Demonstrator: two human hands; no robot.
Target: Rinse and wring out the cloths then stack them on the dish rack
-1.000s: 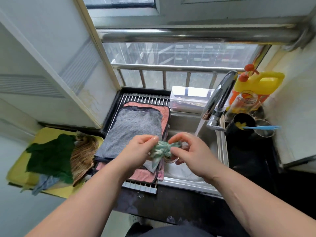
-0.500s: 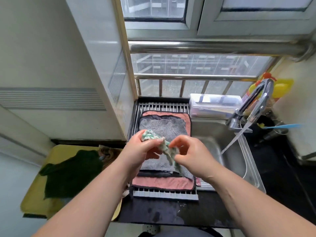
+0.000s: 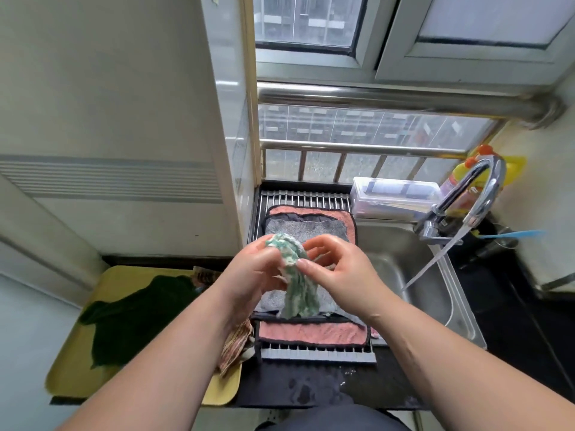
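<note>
A green-and-white cloth [image 3: 295, 275] hangs bunched between both hands above the dish rack [image 3: 305, 199]. My left hand [image 3: 253, 272] grips its upper end. My right hand [image 3: 336, 265] pinches it just below, thumb on the fabric. On the rack lie a grey cloth [image 3: 306, 228] on top of a pink cloth [image 3: 311, 332]. A dark green cloth [image 3: 133, 315] and a brown striped cloth [image 3: 235, 343] lie on the yellow tray [image 3: 77, 362] to the left.
The steel sink [image 3: 435, 293] is to the right of the rack, and the tap [image 3: 476, 194] runs water into it. A clear plastic box [image 3: 395, 194] sits behind the sink. Bottles and a cup crowd the back right corner. The black counter's front edge is wet.
Both hands carried the green-and-white cloth from over the sink leftward to above the rack. The cloth now hangs longer below my right hand.
</note>
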